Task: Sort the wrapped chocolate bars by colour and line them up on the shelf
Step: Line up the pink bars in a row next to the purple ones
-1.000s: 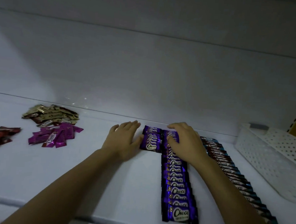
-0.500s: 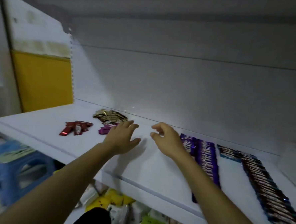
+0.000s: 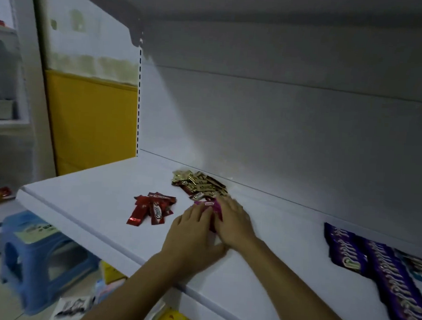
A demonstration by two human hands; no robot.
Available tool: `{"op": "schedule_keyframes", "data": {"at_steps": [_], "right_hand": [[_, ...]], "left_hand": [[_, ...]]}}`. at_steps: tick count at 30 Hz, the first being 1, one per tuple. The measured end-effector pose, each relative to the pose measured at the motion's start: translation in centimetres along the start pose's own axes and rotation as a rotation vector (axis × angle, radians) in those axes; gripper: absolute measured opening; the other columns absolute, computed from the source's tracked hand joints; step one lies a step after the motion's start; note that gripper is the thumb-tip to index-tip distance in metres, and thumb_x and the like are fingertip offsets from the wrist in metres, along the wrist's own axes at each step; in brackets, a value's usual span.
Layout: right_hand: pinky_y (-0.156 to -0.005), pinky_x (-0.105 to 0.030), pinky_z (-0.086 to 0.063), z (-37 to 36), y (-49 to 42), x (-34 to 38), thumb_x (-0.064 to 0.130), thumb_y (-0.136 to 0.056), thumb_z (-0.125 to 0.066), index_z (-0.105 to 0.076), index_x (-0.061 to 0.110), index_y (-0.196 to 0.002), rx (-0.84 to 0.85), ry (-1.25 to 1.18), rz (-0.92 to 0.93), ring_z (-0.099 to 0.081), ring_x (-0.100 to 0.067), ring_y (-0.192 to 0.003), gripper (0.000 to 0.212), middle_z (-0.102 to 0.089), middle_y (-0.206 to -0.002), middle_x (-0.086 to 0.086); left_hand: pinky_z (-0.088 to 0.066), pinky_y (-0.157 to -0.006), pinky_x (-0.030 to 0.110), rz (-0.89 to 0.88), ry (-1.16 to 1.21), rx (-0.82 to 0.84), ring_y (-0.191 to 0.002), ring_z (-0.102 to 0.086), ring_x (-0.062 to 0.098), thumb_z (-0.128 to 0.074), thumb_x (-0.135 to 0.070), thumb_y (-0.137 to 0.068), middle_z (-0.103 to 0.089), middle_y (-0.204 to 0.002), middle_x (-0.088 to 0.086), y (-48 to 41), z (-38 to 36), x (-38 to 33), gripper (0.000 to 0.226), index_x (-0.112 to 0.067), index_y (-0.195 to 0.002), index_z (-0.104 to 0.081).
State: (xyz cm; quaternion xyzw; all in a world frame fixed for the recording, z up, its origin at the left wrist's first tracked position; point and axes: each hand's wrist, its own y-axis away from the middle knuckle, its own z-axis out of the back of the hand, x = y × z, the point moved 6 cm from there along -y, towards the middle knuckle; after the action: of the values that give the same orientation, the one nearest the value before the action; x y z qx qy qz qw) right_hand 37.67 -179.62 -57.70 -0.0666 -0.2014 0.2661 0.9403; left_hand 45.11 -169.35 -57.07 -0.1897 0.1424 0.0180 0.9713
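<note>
Our left hand (image 3: 196,229) and right hand (image 3: 234,222) lie flat, fingers straight, on the pink bars (image 3: 213,205), near the red bars (image 3: 152,209) on the shelf (image 3: 91,202).

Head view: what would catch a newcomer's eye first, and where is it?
The left hand and right hand meet over the pink bars at the middle of the white shelf. Loose red bars lie to their left, gold bars behind, and a neat purple row runs on the right.
</note>
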Motion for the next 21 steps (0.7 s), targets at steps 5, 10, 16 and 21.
{"op": "schedule_keyframes", "data": {"at_steps": [5, 10, 16, 21], "right_hand": [[-0.096, -0.032, -0.039, 0.0, 0.2, -0.7, 0.030, -0.097, -0.037, -0.055, 0.021, -0.118, -0.059, -0.019, 0.060, -0.047, -0.017, -0.115, 0.029, -0.054, -0.127, 0.004], [-0.094, -0.032, -0.041, 1.2, 1.0, -0.8, 0.024, -0.096, -0.042, -0.054, 0.026, -0.114, -0.170, -0.081, -0.003, -0.051, -0.014, -0.107, 0.021, -0.057, -0.114, 0.008], [-0.104, -0.032, -0.037, 0.9, 1.2, -1.2, 0.024, -0.099, -0.038, -0.046, 0.025, -0.135, -0.123, -0.099, -0.126, -0.048, -0.018, -0.121, 0.036, -0.050, -0.136, 0.001], [-0.085, -0.024, -0.047, 1.9, 2.1, -3.2, 0.031, -0.098, -0.043, -0.049, 0.025, -0.131, -0.206, -0.107, -0.231, -0.058, -0.014, -0.103, 0.034, -0.060, -0.120, 0.000]], "left_hand": [[-0.004, -0.119, 0.046, -0.019, 0.009, 0.241, -0.148, 0.007, 0.031, -0.047, -0.077, -0.073, 0.002, -0.162, 0.002, -2.4, -2.3, 1.4, 0.104, -0.033, -0.153, 0.003], [-0.017, -0.114, 0.040, -0.138, -0.017, 0.130, -0.139, -0.020, 0.021, -0.035, -0.079, -0.068, -0.025, -0.155, -0.005, -2.9, -2.5, 1.2, 0.100, -0.031, -0.152, -0.010], [0.002, -0.116, 0.048, -0.238, 0.009, 0.215, -0.147, 0.013, 0.023, -0.042, -0.079, -0.074, 0.010, -0.162, 0.003, -4.0, -2.9, 1.0, 0.099, -0.028, -0.153, -0.009], [0.001, -0.115, 0.057, -0.219, -0.050, 0.349, -0.147, 0.008, 0.036, -0.026, -0.096, -0.063, 0.011, -0.161, 0.012, -5.4, -3.9, 1.5, 0.114, -0.031, -0.153, 0.000]]}}
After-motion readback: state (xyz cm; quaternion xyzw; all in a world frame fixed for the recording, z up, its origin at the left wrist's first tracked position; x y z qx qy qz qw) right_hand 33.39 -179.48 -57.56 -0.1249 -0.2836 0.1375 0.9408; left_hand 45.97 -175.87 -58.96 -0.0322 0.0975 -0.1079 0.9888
